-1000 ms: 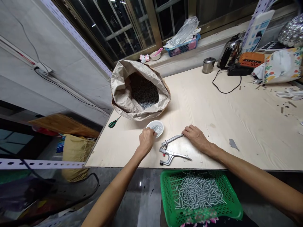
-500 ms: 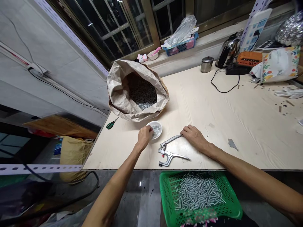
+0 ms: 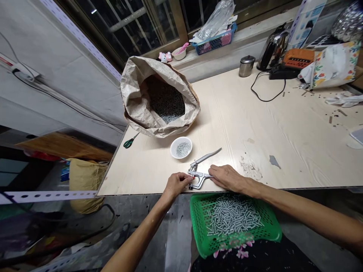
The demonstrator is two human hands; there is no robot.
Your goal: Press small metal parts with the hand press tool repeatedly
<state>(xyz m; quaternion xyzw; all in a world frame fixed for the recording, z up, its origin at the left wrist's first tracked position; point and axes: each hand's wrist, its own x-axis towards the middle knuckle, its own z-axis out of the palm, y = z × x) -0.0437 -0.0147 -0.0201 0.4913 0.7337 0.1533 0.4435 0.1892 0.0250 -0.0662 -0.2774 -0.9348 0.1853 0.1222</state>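
Our left hand [image 3: 176, 184] has its thumb and fingers drawn together at the head of the plier-like tool [image 3: 202, 175], by its small red part [image 3: 193, 177]; whether a tiny piece sits between the fingertips we cannot tell. Our right hand [image 3: 228, 178] closes its thumb and fingers on the end of the tool's lower handle. The tool lies near the front edge of the worktop [image 3: 227, 132], its upper handle angled well away from the lower one, so we judge that this squeeze is not yet made. Just beyond it stands the white bowl [image 3: 172, 152], with many small bright pieces [image 3: 183, 149] left inside, so the supply at hand looks far from used up. Below the worktop's edge, the green basket [image 3: 196, 226] holds a broad heap of silvery rods [image 3: 234, 215]; whether these are finished or waiting we cannot say. Farther back, the open paper sack [image 3: 133, 94] holds a deep mass of dark-looking pieces [image 3: 168, 100], bright toward the near side. With such stocks in bowl, basket and sack, we take plenty to be left, though no count of what is done shows.
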